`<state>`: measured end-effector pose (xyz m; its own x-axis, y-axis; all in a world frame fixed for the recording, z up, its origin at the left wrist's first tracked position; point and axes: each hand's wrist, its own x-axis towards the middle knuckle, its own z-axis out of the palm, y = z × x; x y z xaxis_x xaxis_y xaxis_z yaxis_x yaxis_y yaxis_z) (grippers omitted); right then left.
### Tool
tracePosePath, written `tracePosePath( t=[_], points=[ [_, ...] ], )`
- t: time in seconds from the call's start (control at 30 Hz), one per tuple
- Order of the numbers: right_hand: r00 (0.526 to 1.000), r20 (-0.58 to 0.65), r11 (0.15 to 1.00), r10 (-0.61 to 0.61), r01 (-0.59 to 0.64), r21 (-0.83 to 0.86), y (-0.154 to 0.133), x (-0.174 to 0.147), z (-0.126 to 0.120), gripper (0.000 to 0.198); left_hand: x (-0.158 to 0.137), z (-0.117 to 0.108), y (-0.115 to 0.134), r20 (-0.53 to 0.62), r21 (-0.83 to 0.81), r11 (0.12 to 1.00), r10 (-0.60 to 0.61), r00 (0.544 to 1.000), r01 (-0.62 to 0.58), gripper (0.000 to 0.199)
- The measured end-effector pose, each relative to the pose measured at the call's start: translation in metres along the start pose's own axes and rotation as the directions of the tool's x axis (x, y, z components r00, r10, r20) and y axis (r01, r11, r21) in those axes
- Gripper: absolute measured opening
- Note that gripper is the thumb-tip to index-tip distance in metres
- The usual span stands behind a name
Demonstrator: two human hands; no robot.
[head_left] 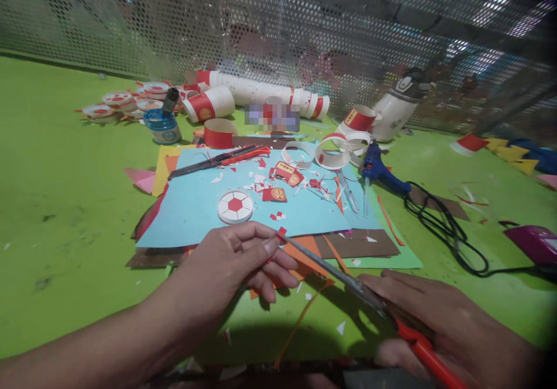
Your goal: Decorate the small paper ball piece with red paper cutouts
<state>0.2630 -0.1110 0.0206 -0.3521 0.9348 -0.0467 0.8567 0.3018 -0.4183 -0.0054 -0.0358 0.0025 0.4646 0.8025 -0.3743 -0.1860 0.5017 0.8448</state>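
Note:
Between thumb and fingertips, my left hand (pixel 248 261) pinches a small piece of red paper (pixel 281 235). The blade tips of a pair of scissors (pixel 339 273) with red handles reach that piece from the right. My right hand (pixel 452 319) is wrapped round the scissors' handles, near the front edge of the table. Just beyond my left hand, a white disc with a red-and-white football pattern (pixel 235 206) lies on a light blue sheet (pixel 187 220). Scraps of red printed paper (pixel 275 194) are scattered behind it.
A craft knife and orange-handled scissors (pixel 221 159) lie on the sheets. Cut cup rings (pixel 333 152) and stacked paper cups (pixel 261 90) sit behind. A blue glue gun (pixel 383 171) with a black cord is at right, a blue jar (pixel 162 126) at left, a bottle (pixel 398 107) by the mesh.

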Motion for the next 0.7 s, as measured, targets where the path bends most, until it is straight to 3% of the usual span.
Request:
tracePosePath(
  t=[0.47,0.7],
  points=[
    [0.990,0.142,0.999,0.007,-0.012,0.036,-0.0055,0.0064,-0.0048,0.049,0.0016,-0.0005,0.0006,0.023,-0.014,1.000,-0.018,1.000,0.018,0.015],
    [0.996,0.086,1.000,0.027,-0.028,0.010,-0.0016,0.0020,-0.0018,0.046,0.0021,0.0004,0.0017,0.008,-0.019,0.999,-0.033,0.999,0.033,0.018]
  ],
)
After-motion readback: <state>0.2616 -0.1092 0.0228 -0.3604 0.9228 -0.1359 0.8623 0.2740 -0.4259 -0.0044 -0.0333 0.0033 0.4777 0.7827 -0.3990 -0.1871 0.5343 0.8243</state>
